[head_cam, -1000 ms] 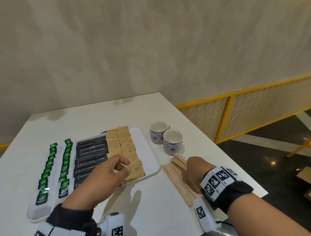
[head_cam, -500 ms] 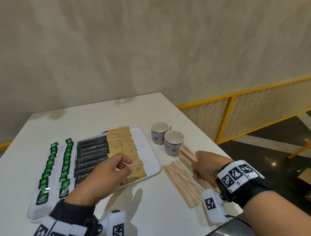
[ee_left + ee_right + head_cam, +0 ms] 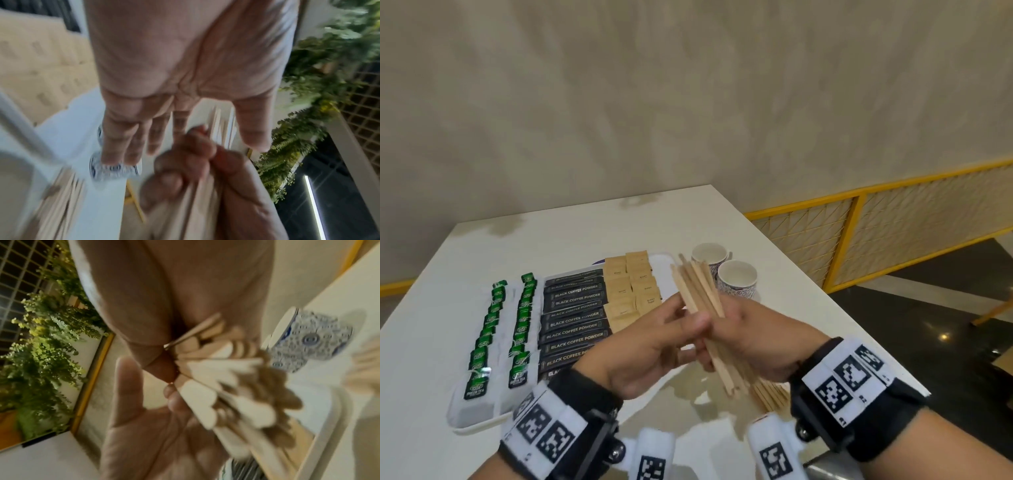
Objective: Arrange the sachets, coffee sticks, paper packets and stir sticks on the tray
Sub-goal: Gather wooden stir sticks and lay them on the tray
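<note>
A bundle of wooden stir sticks [image 3: 702,308] is held in the air just in front of the white tray [image 3: 476,426]. My right hand [image 3: 753,332] grips the bundle from the right, fingers curled round it [image 3: 185,162]. My left hand [image 3: 688,318] meets it from the left with straight fingers and thumb [image 3: 185,129], touching the sticks [image 3: 226,386]. On the tray lie two rows of green tea sachets [image 3: 517,342], a stack of black coffee sticks [image 3: 575,318] and two rows of brown paper packets [image 3: 633,291].
Two blue-patterned cups [image 3: 736,281] stand on the white table just right of the tray, close behind the raised bundle. More stir sticks [image 3: 770,394] lie on the table under my right wrist. The table's right edge [image 3: 859,329] is close by.
My right hand has lifted a bundle of stir sticks off the table pile and swung it left. My left hand has left the brown packets and come up to meet the bundle.
</note>
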`<state>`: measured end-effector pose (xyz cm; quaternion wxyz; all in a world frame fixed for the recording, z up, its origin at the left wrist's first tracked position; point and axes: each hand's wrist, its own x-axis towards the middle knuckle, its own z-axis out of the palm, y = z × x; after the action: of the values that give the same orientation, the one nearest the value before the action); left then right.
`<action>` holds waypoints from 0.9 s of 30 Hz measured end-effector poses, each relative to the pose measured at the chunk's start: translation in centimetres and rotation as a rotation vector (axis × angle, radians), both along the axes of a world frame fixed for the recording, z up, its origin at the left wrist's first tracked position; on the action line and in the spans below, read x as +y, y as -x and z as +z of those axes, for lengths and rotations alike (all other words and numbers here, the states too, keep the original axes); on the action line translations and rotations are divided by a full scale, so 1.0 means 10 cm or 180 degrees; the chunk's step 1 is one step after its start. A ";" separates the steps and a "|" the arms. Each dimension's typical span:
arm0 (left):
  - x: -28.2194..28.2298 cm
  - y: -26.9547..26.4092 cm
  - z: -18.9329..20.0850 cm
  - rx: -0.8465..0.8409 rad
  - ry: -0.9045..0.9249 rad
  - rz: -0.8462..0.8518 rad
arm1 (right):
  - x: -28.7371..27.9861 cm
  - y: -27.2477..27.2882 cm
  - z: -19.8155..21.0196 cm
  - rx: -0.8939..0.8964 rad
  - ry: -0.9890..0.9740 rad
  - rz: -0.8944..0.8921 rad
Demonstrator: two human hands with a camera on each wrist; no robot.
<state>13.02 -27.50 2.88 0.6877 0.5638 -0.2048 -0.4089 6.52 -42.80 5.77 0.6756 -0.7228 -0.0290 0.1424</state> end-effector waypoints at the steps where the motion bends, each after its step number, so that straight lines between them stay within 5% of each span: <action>1: -0.04 0.04 0.02 0.0181 0.0125 0.0100 | 0.07 -0.01 -0.04 0.0068 -0.0181 0.0033; 13: -0.27 0.13 -0.07 0.1051 -0.0236 0.1881 | 0.24 -0.10 -0.27 0.1273 -0.1156 -0.0116; 20: -0.19 0.00 0.10 0.0123 0.0755 0.2909 | 0.17 -0.15 -0.40 0.1892 -0.1947 -0.0338; 24: -0.19 0.08 0.06 -0.0744 0.0904 0.2445 | 0.24 -0.18 -0.41 0.1672 -0.2874 -0.0582; 27: -0.22 0.09 -0.03 -0.0877 0.0809 0.2212 | 0.30 -0.22 -0.39 0.1310 -0.2843 -0.0722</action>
<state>12.17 -29.67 2.58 0.8156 0.5595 -0.1411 -0.0437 8.74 -39.83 1.90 0.9218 -0.3187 0.1254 0.1813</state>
